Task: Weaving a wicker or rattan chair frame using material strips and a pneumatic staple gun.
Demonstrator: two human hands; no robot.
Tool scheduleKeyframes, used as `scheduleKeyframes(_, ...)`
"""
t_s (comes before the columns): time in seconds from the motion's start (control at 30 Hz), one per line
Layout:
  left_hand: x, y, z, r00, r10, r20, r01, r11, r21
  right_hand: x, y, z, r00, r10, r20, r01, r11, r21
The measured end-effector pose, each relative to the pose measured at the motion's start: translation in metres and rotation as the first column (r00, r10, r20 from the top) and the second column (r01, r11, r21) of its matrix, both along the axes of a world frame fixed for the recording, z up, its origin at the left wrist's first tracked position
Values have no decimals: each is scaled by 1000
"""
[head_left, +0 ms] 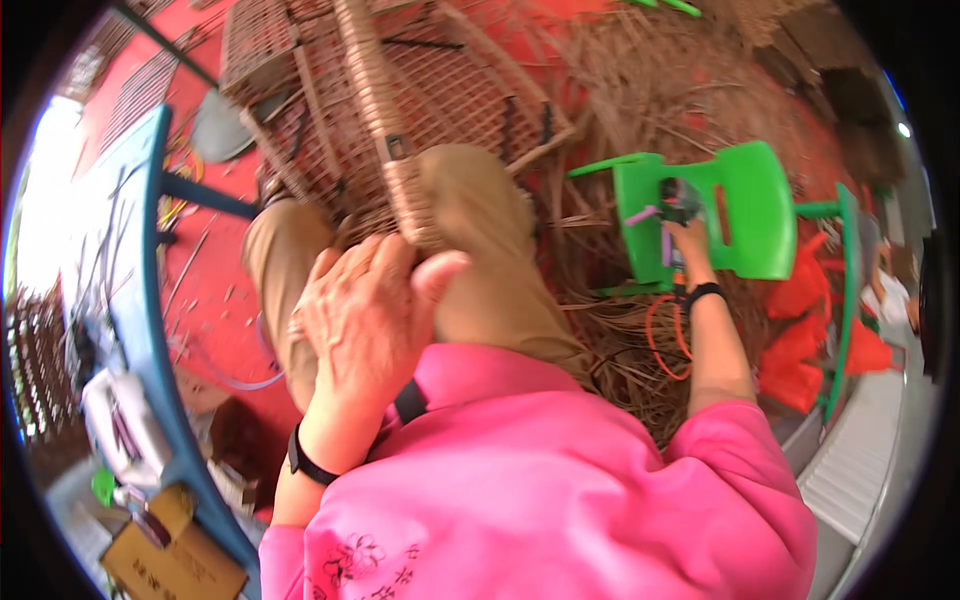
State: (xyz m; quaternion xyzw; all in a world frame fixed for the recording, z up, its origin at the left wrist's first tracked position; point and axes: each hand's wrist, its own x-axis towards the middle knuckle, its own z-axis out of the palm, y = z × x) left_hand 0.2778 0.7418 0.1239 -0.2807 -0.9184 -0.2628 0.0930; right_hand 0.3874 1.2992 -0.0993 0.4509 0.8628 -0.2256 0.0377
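Between my knees stands a wicker frame with a wrapped, light-brown upright and an open lattice behind it. My left hand lies over its near end, fingers bent down across the weave and thumb out to the side; the fingertips are hidden. Off to the right, my right hand is closed around a dark-headed power tool with purple parts, at the seat of a small green plastic chair. Motion blur hides the tool's exact kind. An orange hose loops below that hand.
Loose dry strips cover the red floor ahead and to the right. A blue table along my left bears a cardboard box and a white container. Red bags lie beyond my right arm.
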Motion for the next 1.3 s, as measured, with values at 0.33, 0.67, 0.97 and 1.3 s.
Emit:
scheduleKeyframes(0.33,3,-8,-8,974,-51,-220,27,993,-112,7,23,-40,985,-100,143,74,981,179)
scheduleKeyframes(0.67,2,-9,-8,990,-18,-138,11,999,-52,41,67,-61,961,-16,-275,24,999,24)
scheduleKeyframes(0.97,3,-12,-4,998,-5,-63,4,1000,-24,63,-109,184,562,-116,-819,-153,958,-241)
scheduleKeyframes(1.3,4,-11,-15,990,42,-136,-33,997,68,41,-318,354,855,80,-512,-423,677,-602)
